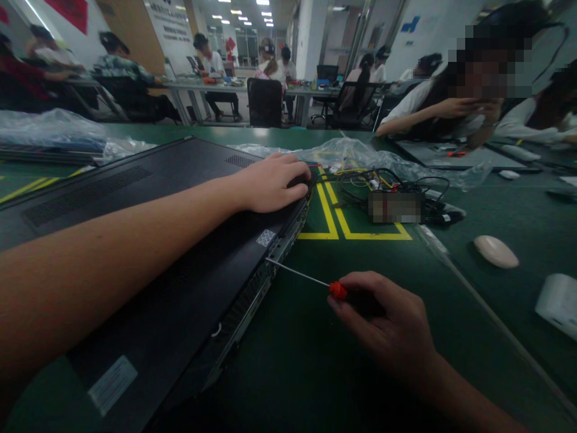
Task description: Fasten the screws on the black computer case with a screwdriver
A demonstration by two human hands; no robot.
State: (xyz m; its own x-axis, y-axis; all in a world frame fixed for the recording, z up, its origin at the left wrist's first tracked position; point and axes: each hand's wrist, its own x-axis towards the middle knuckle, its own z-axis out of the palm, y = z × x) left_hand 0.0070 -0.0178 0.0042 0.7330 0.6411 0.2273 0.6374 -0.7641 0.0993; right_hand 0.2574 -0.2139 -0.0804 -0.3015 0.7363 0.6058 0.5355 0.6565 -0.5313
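A black laptop (pixel 148 240) lies upside down on the green mat, its underside up. My left hand (pixel 273 180) rests on its far right corner, fingers curled over the edge and pressing on it. My right hand (pixel 387 328) is closed round a small screwdriver (pixel 306 278) with a red and black handle. The thin metal shaft points left, and its tip touches the laptop's right side edge near a small sticker (pixel 265 237).
Yellow lines (pixel 336 225) mark the mat beyond the laptop. A tangle of cables (pixel 383 186) and clear plastic bags (pixel 360 153) lie behind them. A pale oval mouse (pixel 496 251) and a white box (pixel 559 300) sit at right. Several people work at nearby tables.
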